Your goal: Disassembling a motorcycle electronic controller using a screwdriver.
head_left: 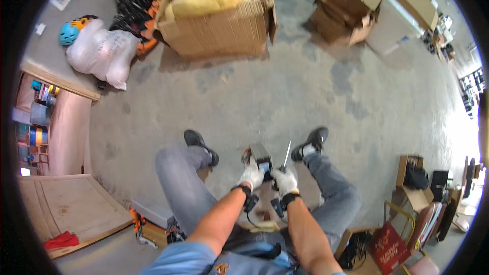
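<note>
Both of my hands wear white gloves and are held out between my knees. My left hand grips a dark grey, box-shaped device, with some orange-brown wiring at its left side. A screwdriver is in my right hand, its bright shaft pointing up and away from me. The fingers of that hand are close to the near right end of the device; whether they touch it I cannot tell. Black straps with small modules circle both wrists.
Ahead stands a cardboard box holding a yellow bundle. A white sack and a blue helmet lie at far left. More cartons and a white bin are far right. A wooden panel lies left, a red box near right.
</note>
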### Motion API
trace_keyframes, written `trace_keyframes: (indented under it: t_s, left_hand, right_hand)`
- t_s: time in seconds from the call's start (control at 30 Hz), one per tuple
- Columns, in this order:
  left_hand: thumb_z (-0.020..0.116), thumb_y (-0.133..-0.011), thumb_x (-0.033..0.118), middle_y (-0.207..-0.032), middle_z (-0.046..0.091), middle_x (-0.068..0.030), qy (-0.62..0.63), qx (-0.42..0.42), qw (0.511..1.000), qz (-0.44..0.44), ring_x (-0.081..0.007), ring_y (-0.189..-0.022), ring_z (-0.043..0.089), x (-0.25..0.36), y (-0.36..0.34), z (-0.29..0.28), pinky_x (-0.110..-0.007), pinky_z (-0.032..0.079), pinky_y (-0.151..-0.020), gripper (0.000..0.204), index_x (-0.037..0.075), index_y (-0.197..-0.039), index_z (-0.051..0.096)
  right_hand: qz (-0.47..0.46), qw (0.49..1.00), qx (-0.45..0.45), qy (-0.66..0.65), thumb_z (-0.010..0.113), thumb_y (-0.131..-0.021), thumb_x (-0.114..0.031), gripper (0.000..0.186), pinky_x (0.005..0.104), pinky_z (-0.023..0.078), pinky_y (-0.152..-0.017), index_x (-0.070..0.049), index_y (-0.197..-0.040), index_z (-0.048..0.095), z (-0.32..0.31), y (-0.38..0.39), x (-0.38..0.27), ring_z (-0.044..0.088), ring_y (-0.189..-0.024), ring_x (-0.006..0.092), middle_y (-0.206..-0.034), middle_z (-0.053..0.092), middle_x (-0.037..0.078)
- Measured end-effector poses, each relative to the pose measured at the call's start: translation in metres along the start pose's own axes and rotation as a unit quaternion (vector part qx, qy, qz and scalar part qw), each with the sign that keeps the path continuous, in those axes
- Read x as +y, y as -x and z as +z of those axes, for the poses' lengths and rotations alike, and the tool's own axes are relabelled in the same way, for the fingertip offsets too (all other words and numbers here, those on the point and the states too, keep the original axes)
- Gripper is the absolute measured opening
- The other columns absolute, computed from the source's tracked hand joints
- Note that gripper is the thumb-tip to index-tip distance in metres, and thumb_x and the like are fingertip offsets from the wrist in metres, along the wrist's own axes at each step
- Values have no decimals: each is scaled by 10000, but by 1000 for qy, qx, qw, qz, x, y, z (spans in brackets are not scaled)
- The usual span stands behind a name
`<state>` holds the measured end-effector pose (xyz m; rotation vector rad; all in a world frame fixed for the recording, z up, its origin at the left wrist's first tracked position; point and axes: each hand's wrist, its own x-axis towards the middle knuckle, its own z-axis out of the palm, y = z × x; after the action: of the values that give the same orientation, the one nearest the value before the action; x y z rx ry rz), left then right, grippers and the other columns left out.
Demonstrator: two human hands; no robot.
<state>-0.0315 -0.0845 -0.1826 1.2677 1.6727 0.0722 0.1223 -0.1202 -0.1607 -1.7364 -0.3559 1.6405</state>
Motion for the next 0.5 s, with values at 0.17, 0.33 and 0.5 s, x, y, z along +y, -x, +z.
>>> trace_keyframes:
  t_s: [0.17, 0.33, 0.5]
  left_hand:
    - [588, -918, 486, -1347, 562, -348, 81, -1, 996, 27, -470, -1254, 559, -17, 7, 1, -478, 454, -1046, 837, -43, -1502, 305]
    - [591, -914, 304, -1252, 628, -334, 59, 25, 996, -68, -478, -1169, 614, -41, 19, -4, -507, 490, -990, 857, 51, -1597, 139]
    - [587, -933, 266, -1289, 614, -326, 74, -4, 992, -98, -469, -1194, 607, -44, 9, -17, -509, 481, -1011, 828, 93, -1608, 139]
  right_hand:
    - [20, 994, 5, 103, 730, -852, -191, 237, 425, 576, -583, -29, -1021, 692, 7, 5, 12, 659, -689, 245, -879, 687, 101]
    - [78, 994, -19, 77, 727, -867, -186, 254, 441, 593, -533, -12, -1037, 654, 39, 11, 21, 653, -644, 246, -879, 686, 117]
    - [53, 994, 22, 91, 721, -856, -178, 223, 401, 583, -515, -26, -996, 636, 68, 4, 19, 672, -638, 246, -853, 687, 121]
